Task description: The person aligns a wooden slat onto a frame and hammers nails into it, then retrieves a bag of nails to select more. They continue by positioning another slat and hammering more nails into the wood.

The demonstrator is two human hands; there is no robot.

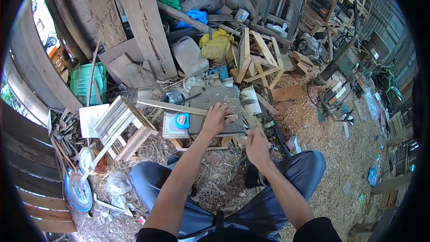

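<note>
My left hand (217, 118) is closed over a narrow wooden strip (172, 106) and presses it against a low workbench (219, 94). The strip's short end pokes out past my fingers, while its long end reaches left beyond the bench. Close to the bench's front right corner, my right hand (258, 147) is curled shut. Whatever it grips is blurred and mostly hidden. A blue tape measure (181, 121) lies on the bench's left part, below the strip. Behind the strip sits a dark bowl with a plastic bag (175, 97), beside a thin black tool (193, 97).
A slatted wooden stool (118, 127) lies tipped at the left, and a wooden frame (257, 58) stands behind the bench to the right. Nearby are a yellow sack (217, 47), a green crate (88, 84) and a round blue-rimmed object (78, 190). Wood shavings (313, 130) cover the floor.
</note>
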